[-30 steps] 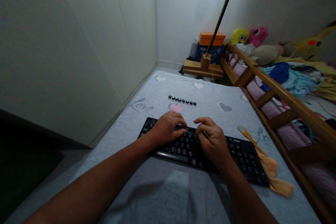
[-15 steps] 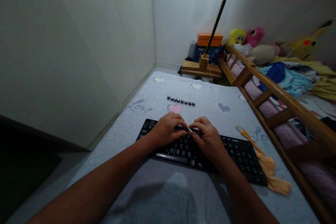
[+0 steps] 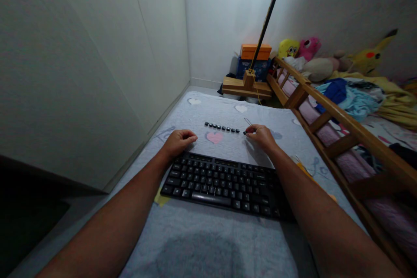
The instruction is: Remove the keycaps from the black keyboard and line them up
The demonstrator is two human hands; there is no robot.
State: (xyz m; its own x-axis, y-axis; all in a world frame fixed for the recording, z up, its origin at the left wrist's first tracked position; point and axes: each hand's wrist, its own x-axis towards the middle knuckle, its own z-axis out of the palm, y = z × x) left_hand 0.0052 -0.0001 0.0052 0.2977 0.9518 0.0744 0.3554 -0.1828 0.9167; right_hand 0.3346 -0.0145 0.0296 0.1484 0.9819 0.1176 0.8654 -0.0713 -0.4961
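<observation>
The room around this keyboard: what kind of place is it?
Probably a bedroom, perhaps a child's: a brown wooden bed rail runs along the right, with a yellow square-faced plush toy and a pink plush toy beyond it.

can't see right end of keyboard under right forearm | can't read loose keys, way too tiny lol

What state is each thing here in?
Keyboard, lying flat, keys upward
Loose keycaps, lined up on the sheet
Wire loop, held in right hand
Right hand, pinching a small black piece
Left hand, fingers curled
Orange box, stacked on blue box
</observation>
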